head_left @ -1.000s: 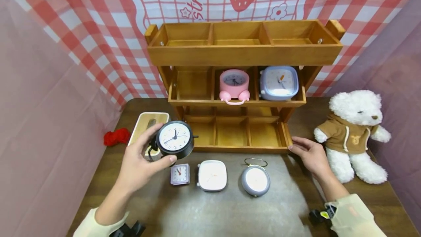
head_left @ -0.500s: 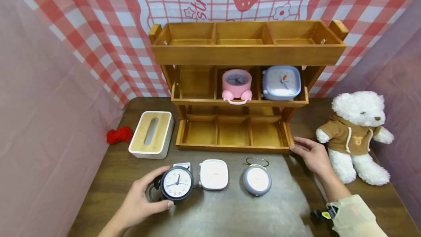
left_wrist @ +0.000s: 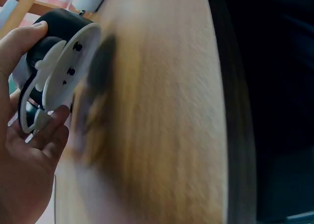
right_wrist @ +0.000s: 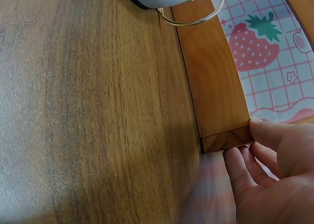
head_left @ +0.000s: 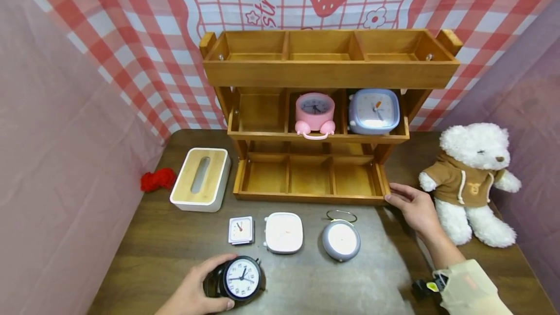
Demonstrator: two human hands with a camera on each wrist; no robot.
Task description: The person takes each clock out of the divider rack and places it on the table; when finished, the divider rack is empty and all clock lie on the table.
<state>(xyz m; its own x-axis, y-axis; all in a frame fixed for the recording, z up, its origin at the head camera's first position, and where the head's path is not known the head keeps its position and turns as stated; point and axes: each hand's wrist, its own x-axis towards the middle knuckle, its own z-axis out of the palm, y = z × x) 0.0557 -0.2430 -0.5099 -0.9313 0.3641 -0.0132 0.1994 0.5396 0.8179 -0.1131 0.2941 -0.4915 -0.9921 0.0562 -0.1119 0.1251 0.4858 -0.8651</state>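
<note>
My left hand point(head_left: 199, 286) grips a round black alarm clock point(head_left: 242, 278) near the table's front edge, thumb on one side and fingers on the other. Its white dial faces up in the head view; the left wrist view shows the pale back of the clock point(left_wrist: 73, 62), tilted over the wood beside its shadow. At the right, my right hand point(head_left: 415, 208) holds the front corner of the wooden three-tier shelf point(head_left: 310, 198). Thumb and fingers pinch that corner of the shelf point(right_wrist: 228, 138) in the right wrist view.
A small lilac clock point(head_left: 241, 230), a white clock point(head_left: 284, 233) and a grey round clock point(head_left: 341, 240) lie before the shelf. Its middle tier holds a pink clock point(head_left: 314, 111) and a blue clock point(head_left: 374, 111). A tissue box point(head_left: 202, 179), red bow point(head_left: 157, 179) and teddy bear point(head_left: 472, 183) flank it.
My left hand has brought the black clock from beside the tissue box down toward the table's front edge, uncovering the small lilac clock. The right hand has stayed at the shelf corner.
</note>
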